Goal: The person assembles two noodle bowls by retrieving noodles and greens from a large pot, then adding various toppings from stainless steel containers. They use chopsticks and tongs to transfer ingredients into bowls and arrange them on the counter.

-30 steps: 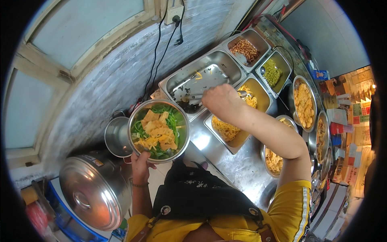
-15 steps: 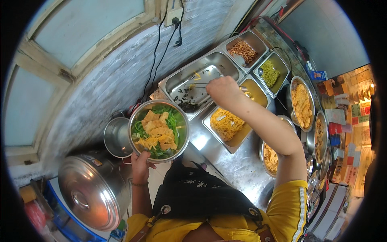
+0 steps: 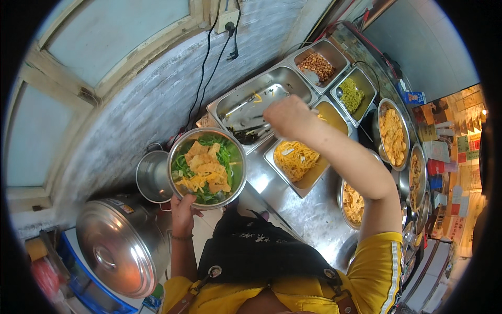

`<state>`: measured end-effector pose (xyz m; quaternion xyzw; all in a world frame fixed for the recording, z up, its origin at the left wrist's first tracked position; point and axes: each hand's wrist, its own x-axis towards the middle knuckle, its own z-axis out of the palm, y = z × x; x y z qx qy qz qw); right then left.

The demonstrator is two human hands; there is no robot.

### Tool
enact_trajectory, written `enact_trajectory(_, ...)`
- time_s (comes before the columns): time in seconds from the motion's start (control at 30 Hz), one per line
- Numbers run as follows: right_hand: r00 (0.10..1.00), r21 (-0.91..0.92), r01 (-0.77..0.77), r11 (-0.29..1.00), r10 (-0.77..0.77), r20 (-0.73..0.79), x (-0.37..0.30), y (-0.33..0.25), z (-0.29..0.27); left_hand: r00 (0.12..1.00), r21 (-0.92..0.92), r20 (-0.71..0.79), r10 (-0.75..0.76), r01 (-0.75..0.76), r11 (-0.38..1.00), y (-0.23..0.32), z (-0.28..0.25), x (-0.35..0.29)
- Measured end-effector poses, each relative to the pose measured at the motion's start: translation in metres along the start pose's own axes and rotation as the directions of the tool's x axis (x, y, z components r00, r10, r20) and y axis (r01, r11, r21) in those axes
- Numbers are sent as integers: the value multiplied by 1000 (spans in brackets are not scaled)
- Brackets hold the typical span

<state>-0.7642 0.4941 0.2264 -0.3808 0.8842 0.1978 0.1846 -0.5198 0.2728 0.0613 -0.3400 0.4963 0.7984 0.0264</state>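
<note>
My left hand (image 3: 183, 212) grips the near rim of a steel bowl (image 3: 239, 184), thumb at its edge. Green leafy vegetables (image 3: 224, 163) fill the bowl, topped by pale yellow fried sheets (image 3: 201, 163) and yellow shreds. Over a large steel tray (image 3: 293, 79), my right hand (image 3: 289, 118) is closed around metal tongs (image 3: 254, 127). Their tips reach down among dark strips (image 3: 244, 136) at the tray's near left corner. The fingers on the tongs are partly hidden. Under my right forearm sits a tray of yellow shreds (image 3: 296, 160).
Farther off are trays of peanuts (image 3: 317, 67) and chopped green pieces (image 3: 352, 96). Bowls of yellow fried food (image 3: 391, 132) line the right side. At left stand a steel pot (image 3: 151, 177) and a large lidded pot (image 3: 112, 248). Black cords (image 3: 205, 78) hang down the wall.
My right hand has moved slightly left, and the tongs now point down into the dark strips at the tray's near corner. My left hand and the bowl have barely moved.
</note>
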Motion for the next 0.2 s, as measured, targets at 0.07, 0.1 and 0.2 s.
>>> enact_trajectory(0.07, 997, -32, -56, 998, 58, 58, -2, 15, -21, 999, -5, 32, 2, -2, 1000, 0, -1, 1)
enact_trajectory(0.1, 993, -50, -83, 995, 87, 85, -1, 21, -31, 1000, -4, 29, 1, -1, 1000, 0, -1, 1)
enact_trajectory(0.2, 986, -27, -35, 999, 39, 161, 5, 22, -52, 1000, 4, 20, -9, 9, 1000, 1, 0, 0)
